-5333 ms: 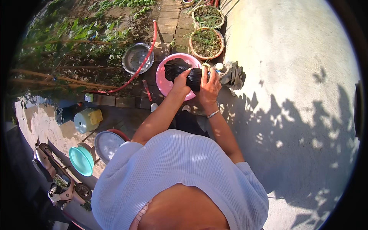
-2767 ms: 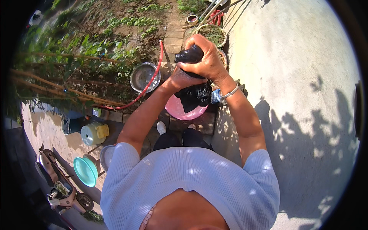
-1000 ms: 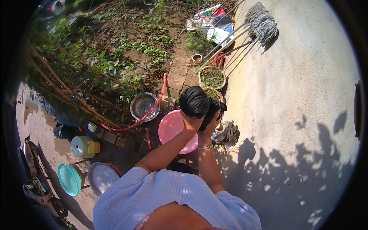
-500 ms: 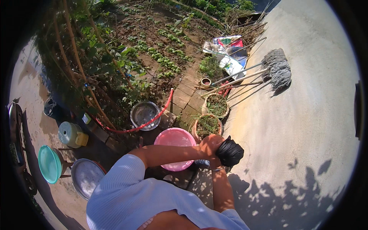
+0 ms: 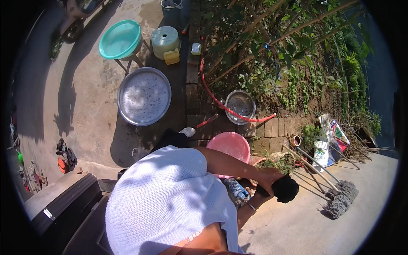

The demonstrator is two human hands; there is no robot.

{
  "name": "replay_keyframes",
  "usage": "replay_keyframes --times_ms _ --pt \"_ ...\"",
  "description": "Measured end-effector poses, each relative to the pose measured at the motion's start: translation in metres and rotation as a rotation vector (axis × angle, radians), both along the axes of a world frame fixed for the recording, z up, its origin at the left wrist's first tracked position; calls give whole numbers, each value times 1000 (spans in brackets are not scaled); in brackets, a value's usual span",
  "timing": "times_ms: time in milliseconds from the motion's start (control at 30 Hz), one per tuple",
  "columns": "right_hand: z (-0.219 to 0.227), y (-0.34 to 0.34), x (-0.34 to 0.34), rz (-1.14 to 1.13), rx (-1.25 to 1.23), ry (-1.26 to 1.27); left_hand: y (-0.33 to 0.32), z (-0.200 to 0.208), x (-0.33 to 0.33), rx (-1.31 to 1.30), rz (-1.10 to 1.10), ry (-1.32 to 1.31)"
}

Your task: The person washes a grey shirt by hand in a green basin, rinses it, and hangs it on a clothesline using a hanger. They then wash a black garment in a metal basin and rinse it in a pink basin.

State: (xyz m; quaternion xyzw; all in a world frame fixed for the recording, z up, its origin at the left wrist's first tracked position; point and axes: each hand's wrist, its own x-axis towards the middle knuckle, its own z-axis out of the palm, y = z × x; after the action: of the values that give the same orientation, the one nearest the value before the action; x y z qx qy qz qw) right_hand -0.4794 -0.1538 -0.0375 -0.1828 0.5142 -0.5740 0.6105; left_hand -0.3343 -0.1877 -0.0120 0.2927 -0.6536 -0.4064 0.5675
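Note:
My left hand (image 5: 271, 178) is closed around a bunched black cloth (image 5: 285, 188), which bulges out beyond the fingers. Just below it, my right hand (image 5: 260, 198), with a band at the wrist, is closed on the same dark bundle; its fingers are mostly hidden. Both arms reach to the right, over the ground beside the pale concrete. Partly behind my left forearm stands a pink basin (image 5: 233, 146). Under the forearms lies a blue-and-white item (image 5: 236, 189) that I cannot make out.
Planted pots (image 5: 284, 161) stand close beyond my hands, with a grey mop (image 5: 342, 199) to their right. A red hose (image 5: 212, 95) crosses a metal basin (image 5: 240, 106). At left are a large metal basin (image 5: 144, 97) and a green basin (image 5: 120, 39) on a stand.
The view has swung left, so the whole scene appears rotated clockwise and more ground shows at left. Both hands still grip the black cloth, now lower and farther right in the picture.

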Motion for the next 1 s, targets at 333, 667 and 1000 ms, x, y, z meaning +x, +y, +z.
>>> replay_keyframes --times_ms 333,667,1000 --pt "-22 42 176 577 -57 -212 193 -46 217 882 269 1009" --pt "27 162 438 824 -62 -325 369 -43 418 586 736 1218" --pt "21 280 739 827 -210 -407 491 -16 678 491 561 1393"
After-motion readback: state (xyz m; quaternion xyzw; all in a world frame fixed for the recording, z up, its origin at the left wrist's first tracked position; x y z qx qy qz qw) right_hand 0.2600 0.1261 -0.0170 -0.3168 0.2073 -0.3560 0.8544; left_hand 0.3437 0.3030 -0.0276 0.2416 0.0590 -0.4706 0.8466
